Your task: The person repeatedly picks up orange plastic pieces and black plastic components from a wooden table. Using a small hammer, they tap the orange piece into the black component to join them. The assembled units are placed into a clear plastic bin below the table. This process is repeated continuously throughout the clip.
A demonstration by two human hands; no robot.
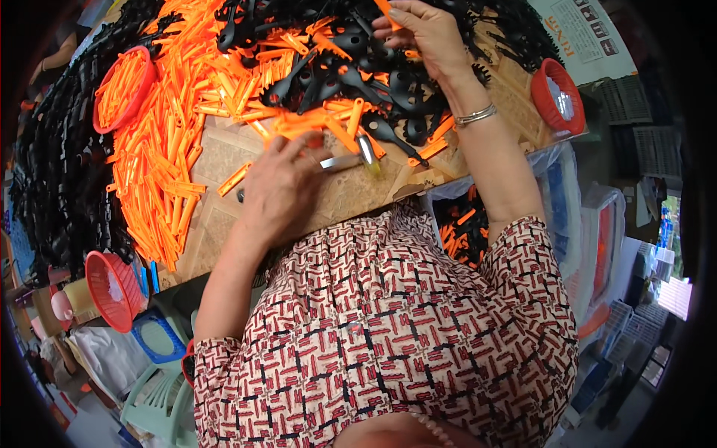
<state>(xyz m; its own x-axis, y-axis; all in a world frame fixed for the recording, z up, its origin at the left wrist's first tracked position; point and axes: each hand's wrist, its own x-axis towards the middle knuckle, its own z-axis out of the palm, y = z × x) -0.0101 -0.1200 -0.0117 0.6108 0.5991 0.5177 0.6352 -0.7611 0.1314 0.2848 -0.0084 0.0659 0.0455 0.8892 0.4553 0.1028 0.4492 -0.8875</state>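
strips [160, 194] are orange, utensils [385, 131] black, baskets [131, 295] red, the tabletop [216, 149] brown, the shirt [388, 321] cream with red and black dashes.

The fingers of the left hand [278, 185] are blurred, as are the orange pieces [302, 121] just beyond them, leaving contact indeterminate; this hand hides part of the hammer [366, 149], and the upper edge truncates the orange strip [387, 13] in the right hand [427, 33].

Two hands [284, 187] [429, 33], one hammer [367, 151], at least three red baskets [146, 88] [99, 290] [546, 104], uncountable orange handles [153, 160], uncountable black utensils [388, 134]
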